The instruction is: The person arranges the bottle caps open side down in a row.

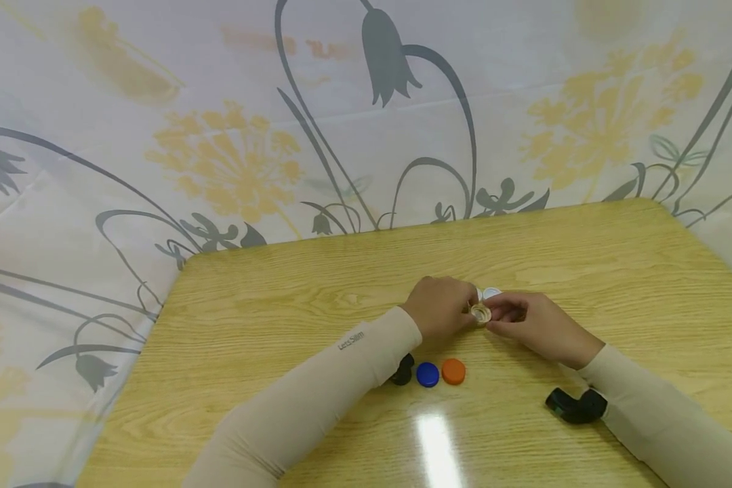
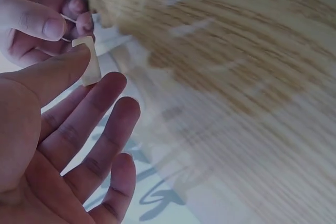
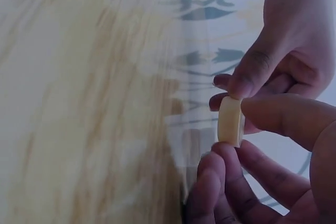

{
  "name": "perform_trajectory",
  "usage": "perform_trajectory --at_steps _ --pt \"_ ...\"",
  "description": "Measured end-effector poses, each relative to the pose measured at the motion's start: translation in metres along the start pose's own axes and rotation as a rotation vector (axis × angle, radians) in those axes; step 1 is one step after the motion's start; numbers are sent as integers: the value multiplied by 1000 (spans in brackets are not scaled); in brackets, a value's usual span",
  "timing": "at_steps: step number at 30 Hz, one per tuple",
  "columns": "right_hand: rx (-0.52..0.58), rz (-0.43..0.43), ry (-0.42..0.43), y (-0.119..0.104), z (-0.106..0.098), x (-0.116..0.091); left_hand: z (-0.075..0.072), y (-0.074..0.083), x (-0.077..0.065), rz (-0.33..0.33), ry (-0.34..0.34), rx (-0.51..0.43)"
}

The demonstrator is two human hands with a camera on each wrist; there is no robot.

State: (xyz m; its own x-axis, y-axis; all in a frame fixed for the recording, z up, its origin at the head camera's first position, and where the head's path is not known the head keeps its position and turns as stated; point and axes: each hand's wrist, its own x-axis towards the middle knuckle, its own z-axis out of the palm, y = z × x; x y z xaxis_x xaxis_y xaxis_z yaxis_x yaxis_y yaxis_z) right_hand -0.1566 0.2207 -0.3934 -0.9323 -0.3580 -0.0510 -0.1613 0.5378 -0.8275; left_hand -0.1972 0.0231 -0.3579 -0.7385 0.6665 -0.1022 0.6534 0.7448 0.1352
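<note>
Beige sleeves are lying nearest, the left sleeve (image 1: 317, 400) and the right sleeve (image 1: 671, 420) slanting inward across the counter (image 1: 293, 285) so that both hands are meeting over one small cream round cap (image 1: 480, 313). Between the hands, the cap is turning its recessed face toward the head view, apparently being held off the wood. The left hand (image 1: 442, 305) is pinching it with thumb and fingertip, its grip narrowed to the cap and its other fingers spreading loosely; the right hand (image 1: 539, 325) is pinching from the opposite side, its grip equally narrow, thumb on one side and fingertips along the lower rim. Such opposed pinches are probably steadying the cap while leaving much of its rim exposed. Just behind the fingers, a white round cap (image 1: 492, 293) is sitting close enough to be brushed. Nearer, a blue cap (image 1: 428, 374) and an orange cap (image 1: 454, 371) are resting side by side, the blue one near a dark object (image 1: 404, 371) partly hidden by the left sleeve, while a black curved device (image 1: 576, 407) is jutting beside the right sleeve. Beyond, the counter is stretching to its far edge against the floral backdrop (image 1: 341, 169), seemingly leaving more room leftward than toward the blue and orange caps.
</note>
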Motion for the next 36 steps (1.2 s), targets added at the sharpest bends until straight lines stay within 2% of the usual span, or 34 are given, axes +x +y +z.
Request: perform_trajectory --at_steps 5,14,20,31,36 --pt "63 -16 22 -7 -3 -3 -10 -2 -6 15 13 -82" --pt "8 -66 107 -13 -3 -4 -19 -10 -13 44 4 -321" --pt "15 -68 110 -15 -4 -6 -17 -14 -16 71 11 -376" --pt "-25 -83 140 -19 -5 -8 -18 -15 -20 76 30 -460" --pt "-12 -109 144 -22 -2 -8 -18 -18 -23 62 28 -539"
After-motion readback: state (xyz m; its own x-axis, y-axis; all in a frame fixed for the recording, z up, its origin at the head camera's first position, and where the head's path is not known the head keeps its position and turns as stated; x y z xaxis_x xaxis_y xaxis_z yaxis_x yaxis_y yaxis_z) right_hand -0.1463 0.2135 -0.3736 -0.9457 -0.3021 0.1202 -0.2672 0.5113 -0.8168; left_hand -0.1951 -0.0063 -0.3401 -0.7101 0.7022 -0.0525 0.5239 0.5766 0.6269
